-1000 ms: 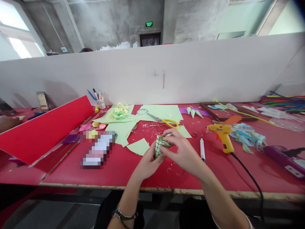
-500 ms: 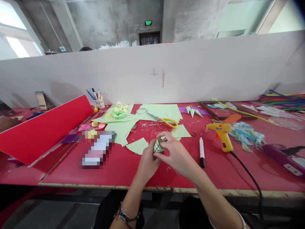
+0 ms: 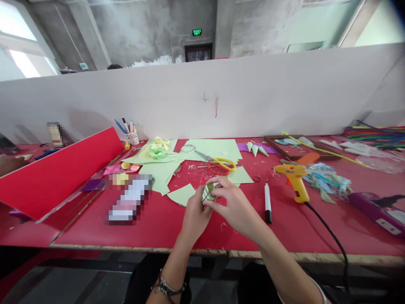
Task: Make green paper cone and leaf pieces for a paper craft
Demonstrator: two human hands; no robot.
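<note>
"Lettering first: what can you make out?"

"EXIT, on the green sign above the dark doorway. A line of characters sits over that word, too small for me to read."

"And the yellow glue gun?"

"Some small print on its body, blurred past reading. The phone-like slab on the left is pixelated, so its face tells me nothing."

"What are the hands doing?"

"The left hand is curled round a pale green paper roll marked with black grid lines. The right hand is narrowed, thumb and fingers against the roll's open end."

"Where is the roll, exactly?"

"Between the two hands, above the red table, on the near side of the yellow-handled scissors. A fan-shaped green sheet lies just beside the left hand."

"Anything on the other side?"

"A white marker, right of the right hand, its black end toward the person."
</note>
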